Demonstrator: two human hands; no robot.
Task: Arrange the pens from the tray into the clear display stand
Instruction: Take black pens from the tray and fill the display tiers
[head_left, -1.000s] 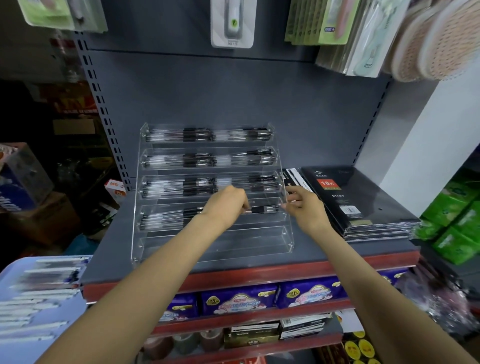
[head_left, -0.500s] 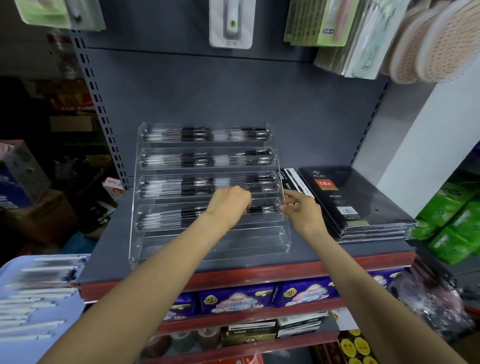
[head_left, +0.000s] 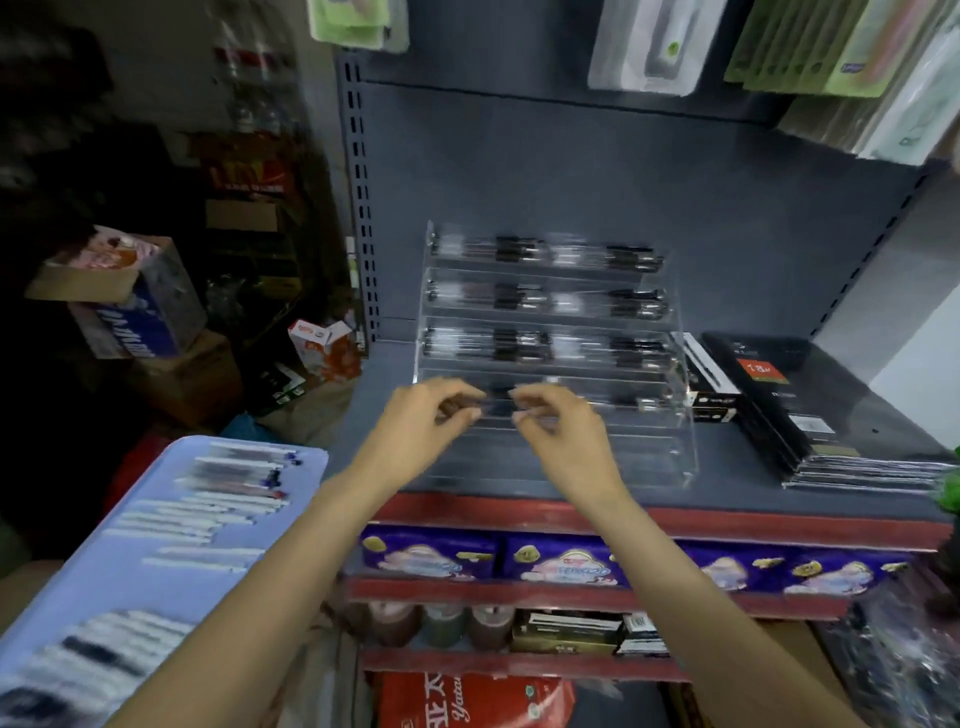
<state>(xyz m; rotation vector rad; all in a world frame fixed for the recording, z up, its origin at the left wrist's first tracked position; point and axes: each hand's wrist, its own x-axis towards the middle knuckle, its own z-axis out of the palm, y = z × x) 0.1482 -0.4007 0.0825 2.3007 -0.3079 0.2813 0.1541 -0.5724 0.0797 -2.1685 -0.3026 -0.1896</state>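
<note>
Now both hands, the left hand (head_left: 434, 415) and right hand (head_left: 558, 421), hover loosely curled and seemingly empty before the display stand (head_left: 680, 441), while the pens (head_left: 208, 512) lie crosswise on the tray (head_left: 306, 457), near-left, closer to the left.

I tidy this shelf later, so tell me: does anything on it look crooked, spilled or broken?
Nothing stands out. The clear stand sits square on the shelf, its upper rows hold pens lying level, and the black notebooks are stacked neatly beside it. Blur hides finer detail.
</note>
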